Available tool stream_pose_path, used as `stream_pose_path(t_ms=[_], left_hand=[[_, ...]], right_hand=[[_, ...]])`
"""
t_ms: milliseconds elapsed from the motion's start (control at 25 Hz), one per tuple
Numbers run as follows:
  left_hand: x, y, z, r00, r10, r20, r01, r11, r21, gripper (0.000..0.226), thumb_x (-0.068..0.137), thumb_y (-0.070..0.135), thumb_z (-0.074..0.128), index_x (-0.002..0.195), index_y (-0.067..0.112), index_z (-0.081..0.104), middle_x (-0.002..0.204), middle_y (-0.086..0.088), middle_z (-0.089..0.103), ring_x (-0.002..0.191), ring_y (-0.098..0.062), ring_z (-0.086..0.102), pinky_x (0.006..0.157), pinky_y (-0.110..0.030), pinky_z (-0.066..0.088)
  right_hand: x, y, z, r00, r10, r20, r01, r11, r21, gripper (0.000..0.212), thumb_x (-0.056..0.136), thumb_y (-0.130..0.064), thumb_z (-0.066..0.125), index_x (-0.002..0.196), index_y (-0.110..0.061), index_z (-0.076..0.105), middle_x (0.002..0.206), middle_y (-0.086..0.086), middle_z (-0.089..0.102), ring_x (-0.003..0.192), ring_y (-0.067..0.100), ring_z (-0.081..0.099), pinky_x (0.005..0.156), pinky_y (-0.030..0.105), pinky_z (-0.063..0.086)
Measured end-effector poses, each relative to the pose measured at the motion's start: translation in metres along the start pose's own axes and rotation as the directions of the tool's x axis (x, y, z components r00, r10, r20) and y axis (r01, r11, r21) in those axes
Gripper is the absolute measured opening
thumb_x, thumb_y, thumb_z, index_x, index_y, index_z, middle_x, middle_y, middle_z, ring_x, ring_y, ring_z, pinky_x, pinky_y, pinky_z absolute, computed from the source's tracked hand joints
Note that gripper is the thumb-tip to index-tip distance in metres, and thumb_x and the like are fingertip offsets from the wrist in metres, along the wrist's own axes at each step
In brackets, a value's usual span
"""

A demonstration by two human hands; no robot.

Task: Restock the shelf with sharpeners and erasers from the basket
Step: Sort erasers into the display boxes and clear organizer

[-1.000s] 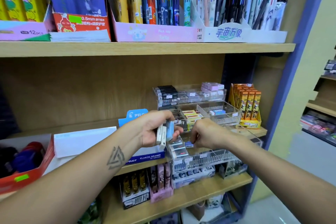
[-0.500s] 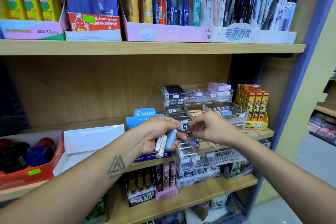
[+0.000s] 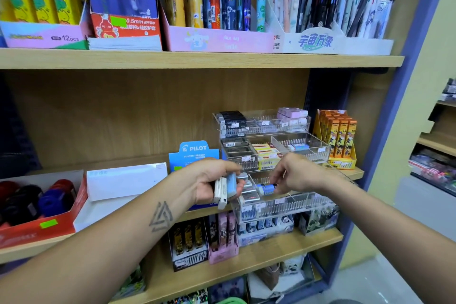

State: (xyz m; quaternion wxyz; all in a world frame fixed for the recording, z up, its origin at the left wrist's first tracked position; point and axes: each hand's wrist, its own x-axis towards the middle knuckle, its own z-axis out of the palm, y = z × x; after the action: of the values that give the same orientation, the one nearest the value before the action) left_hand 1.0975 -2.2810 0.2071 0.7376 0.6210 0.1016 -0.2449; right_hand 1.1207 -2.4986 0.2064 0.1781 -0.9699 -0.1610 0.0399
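Observation:
My left hand (image 3: 212, 184) grips a small stack of erasers (image 3: 225, 189), white ones and a pale blue one, in front of the middle shelf. My right hand (image 3: 296, 176) pinches a blue-wrapped eraser (image 3: 267, 188) over the lowest tier of a clear stepped acrylic organiser (image 3: 283, 206). That tier holds several wrapped erasers at its left end. Higher tiers hold black, yellow, blue and pink erasers. The basket is out of view.
A blue Pilot eraser box (image 3: 195, 153) and a white box (image 3: 125, 181) stand left of the organiser, a red tray (image 3: 42, 226) further left. Orange lead packs (image 3: 340, 138) stand at the right. Pen displays fill the top shelf (image 3: 197, 60); more packs sit on the shelf below.
My right hand has taken a blue-wrapped eraser from the left hand's stack and carried it down to the organiser's lowest tier. The left hand stays put.

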Motion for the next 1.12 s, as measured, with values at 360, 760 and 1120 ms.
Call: stream_pose_path(t_ms=[360,760,1120], left_hand=[[-0.003,-0.006,0.006,0.999,0.031,-0.041,-0.038,0.982,-0.186,0.012,0.1,-0.005,0.046,0.091,-0.008,0.054,0.073,-0.023,0.062,0.057,-0.035,0.067,0.045,-0.04,0.058],[0.011,-0.006,0.002,0.957,0.162,-0.24,-0.223,0.941,-0.256,0.011,0.099,-0.002,0.05,0.108,-0.007,0.054,0.072,-0.02,0.059,0.044,-0.025,0.062,0.04,-0.03,0.053],[-0.007,-0.011,-0.011,0.963,0.239,-0.121,-0.263,0.927,-0.268,0.011,0.092,-0.005,0.056,0.103,-0.001,0.055,0.085,-0.02,0.06,0.064,-0.029,0.068,0.055,-0.039,0.057]], right_hand=[[0.02,-0.01,0.029,0.999,0.038,-0.02,-0.041,0.981,-0.19,0.016,0.078,-0.013,0.081,0.089,-0.015,0.07,0.092,-0.002,0.063,0.072,0.008,0.056,0.043,0.011,0.038],[-0.026,-0.07,0.008,0.983,-0.059,0.172,-0.09,0.664,0.743,0.042,0.086,-0.026,0.076,0.108,-0.001,0.049,0.085,0.027,0.072,0.073,0.034,0.072,0.065,0.037,0.059],[-0.022,-0.08,0.035,0.996,0.051,0.079,-0.09,0.252,0.964,0.05,0.073,0.006,0.08,0.107,-0.006,0.047,0.087,0.028,0.069,0.067,0.036,0.071,0.055,0.03,0.06]])
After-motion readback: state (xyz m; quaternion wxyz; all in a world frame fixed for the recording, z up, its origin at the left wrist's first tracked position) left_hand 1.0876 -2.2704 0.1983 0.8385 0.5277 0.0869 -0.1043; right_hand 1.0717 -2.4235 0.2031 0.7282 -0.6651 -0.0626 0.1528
